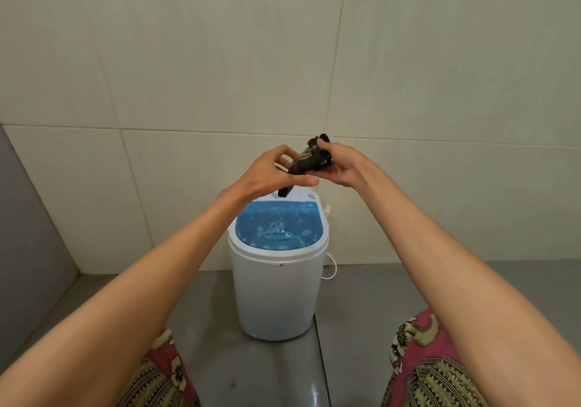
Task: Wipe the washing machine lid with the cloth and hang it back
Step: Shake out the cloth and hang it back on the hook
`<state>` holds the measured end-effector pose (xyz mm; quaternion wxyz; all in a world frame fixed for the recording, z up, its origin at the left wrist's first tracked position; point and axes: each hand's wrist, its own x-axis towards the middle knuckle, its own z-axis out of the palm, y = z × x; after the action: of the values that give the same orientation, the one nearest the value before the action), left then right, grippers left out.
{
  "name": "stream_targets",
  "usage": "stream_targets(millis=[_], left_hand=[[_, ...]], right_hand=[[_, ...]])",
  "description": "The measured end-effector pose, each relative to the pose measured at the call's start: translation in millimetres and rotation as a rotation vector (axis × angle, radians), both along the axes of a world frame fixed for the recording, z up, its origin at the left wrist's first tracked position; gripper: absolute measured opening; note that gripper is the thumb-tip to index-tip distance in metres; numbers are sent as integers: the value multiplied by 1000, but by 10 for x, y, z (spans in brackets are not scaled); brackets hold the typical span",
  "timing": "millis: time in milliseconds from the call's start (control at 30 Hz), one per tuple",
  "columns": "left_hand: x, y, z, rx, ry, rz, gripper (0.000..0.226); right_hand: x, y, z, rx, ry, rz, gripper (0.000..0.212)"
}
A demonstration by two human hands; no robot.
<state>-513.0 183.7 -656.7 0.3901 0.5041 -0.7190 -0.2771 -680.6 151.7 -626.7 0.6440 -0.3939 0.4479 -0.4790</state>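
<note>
Standing on the grey glossy floor (220, 359) against the cream tiled wall (220, 61), the small white round plastic washing machine (276, 293) sits at the centre of the view, closed by its translucent blue plastic lid (279, 227). Through the lid a blurred metal-looking hub shows in the drum, along with pale round patches; what else the drum holds cannot be told. A white cord (331, 265) loops out at the machine's 3 o'clock side. Both bare forearms reach forward and meet above the machine, toward 12 o'clock from the lid. Between them hangs the dark crumpled cloth (311, 163), held in the air clear of the lid. The right hand (342, 168) has its fingers curled around the bunched upper end of the cloth, a tuft sticking up above its knuckles. The left hand (270, 174), back toward the camera, pinches the lower part between thumb and bent fingertips, and a dark tail of cloth droops below it over the machine's white rear panel. Pink patterned fabric (434, 359) covers both knees at 5 and 7 o'clock.
</note>
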Motion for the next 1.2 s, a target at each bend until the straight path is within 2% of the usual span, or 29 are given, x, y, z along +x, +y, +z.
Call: stream_targets(millis=[133, 200, 267, 433, 500, 633, 700, 800, 867, 933, 1033, 1200], left_hand=[[54, -80, 17, -84, 30, 40, 16], [57, -83, 55, -23, 87, 48, 18], [26, -63, 97, 71, 212, 53, 21], [-23, -96, 237, 247, 552, 170, 32], [-19, -117, 308, 293, 598, 229, 34], [48, -170, 412, 317, 666, 273, 36], [93, -216, 427, 337, 702, 268, 38], [95, -268, 431, 333, 696, 278, 41], [77, -254, 449, 311, 689, 241, 42], [67, -206, 477, 302, 635, 169, 49], [82, -156, 496, 242, 446, 59, 58], [51, -156, 474, 152, 313, -8, 40]], right_hand=[[-65, 18, 51, 50, -68, 29, 43], [-76, 26, 67, 63, -32, 60, 54], [-79, 59, 90, 42, 102, 111, 61], [-55, 167, 103, -160, 467, 281, 58], [-45, 192, 103, -208, 504, 344, 65], [-45, 262, 135, -256, 501, 483, 41], [-8, 251, 122, -313, 555, 441, 49], [112, 206, 120, -438, 671, 243, 37], [176, 164, 131, -483, 666, 105, 28], [172, 103, 139, -504, 670, 17, 31], [104, 61, 141, -508, 668, 15, 29], [-32, 49, 180, -493, 610, 68, 27]])
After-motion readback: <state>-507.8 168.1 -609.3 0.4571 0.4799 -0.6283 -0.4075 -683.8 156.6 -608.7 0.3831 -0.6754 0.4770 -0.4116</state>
